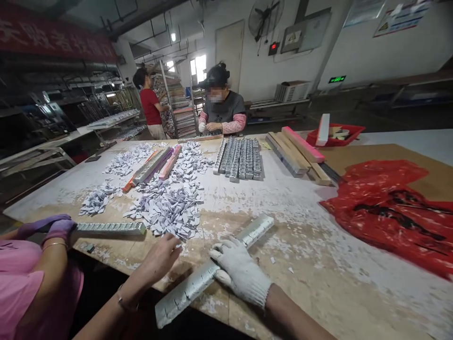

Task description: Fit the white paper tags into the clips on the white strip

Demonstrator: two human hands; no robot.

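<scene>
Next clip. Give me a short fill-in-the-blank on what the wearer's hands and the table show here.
1. The right hand wears a white ____ and rests on the long metal strip.
2. The bare left hand reaches into the pile of small ____ paper slips.
3. The crumpled plastic bag on the right of the table is ____.

Missing words: glove; white; red

Dull silvery metal strip [212, 274], knitted white cloth glove [242, 274], rough worn wooden table [318, 283], crinkled glossy red plastic bag [392, 212]
</scene>
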